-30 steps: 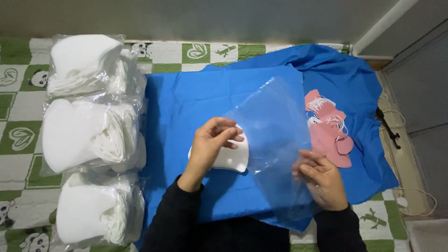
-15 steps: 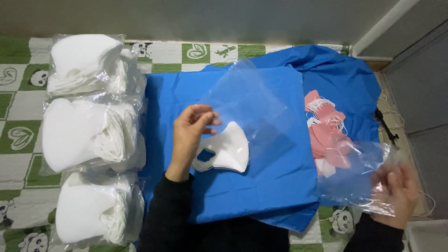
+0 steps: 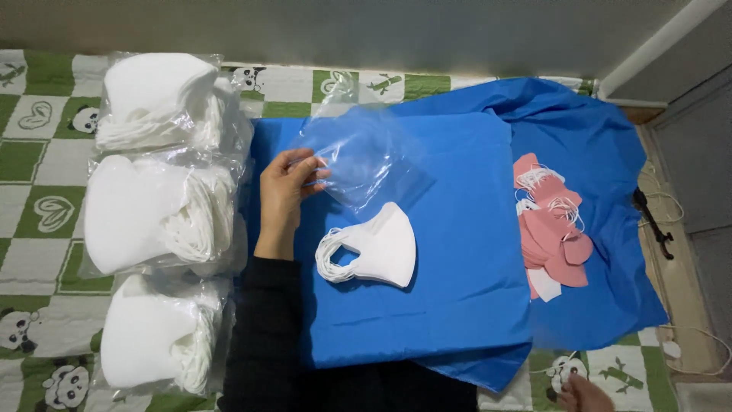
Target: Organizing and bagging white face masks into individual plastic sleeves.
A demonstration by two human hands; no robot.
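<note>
Blue cloth covers a green-and-white mat. I note my left hand pinching a clear bag by its left edge, lifted over the cloth. Near it lies a white mask. My right hand shows only at the near edge; I cannot tell its grip. Pink masks lie right, bagged white stacks left.

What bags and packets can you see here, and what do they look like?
Top bag: far left, clear plastic, stuffed with white masks.
Middle bag: just below it, clear, full of white masks.
Bottom bag: nearest corner on the left, clear, white masks inside.
Empty clear bag: on the blue cloth, pinched by the left hand, above a loose white mask.
No labels, signs or screens show.
</note>
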